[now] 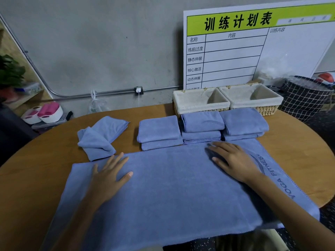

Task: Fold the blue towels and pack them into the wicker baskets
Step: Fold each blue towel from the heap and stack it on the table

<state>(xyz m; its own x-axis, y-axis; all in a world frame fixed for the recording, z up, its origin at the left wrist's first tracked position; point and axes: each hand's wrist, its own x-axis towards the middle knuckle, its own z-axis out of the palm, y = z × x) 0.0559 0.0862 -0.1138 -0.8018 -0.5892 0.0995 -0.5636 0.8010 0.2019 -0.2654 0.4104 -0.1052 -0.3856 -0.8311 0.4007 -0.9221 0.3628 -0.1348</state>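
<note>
Blue towel (163, 187) lies spread flat on the counter (299, 160), near edge hanging off toward you. Your left hand (108, 176) and right hand (233, 160) press on it flat, fingers straight, well apart. Fold carelessly and that overhang could drag it off, or its far edge nudges the folded stacks (201, 129) by the wicker baskets (226, 100).

blue towels (163, 187), beige-lined wicker baskets (201, 105), black-and-white grid hamper (304, 100)

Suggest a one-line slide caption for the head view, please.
Both hands, left and right, flatten a spread towel before two empty baskets.
</note>
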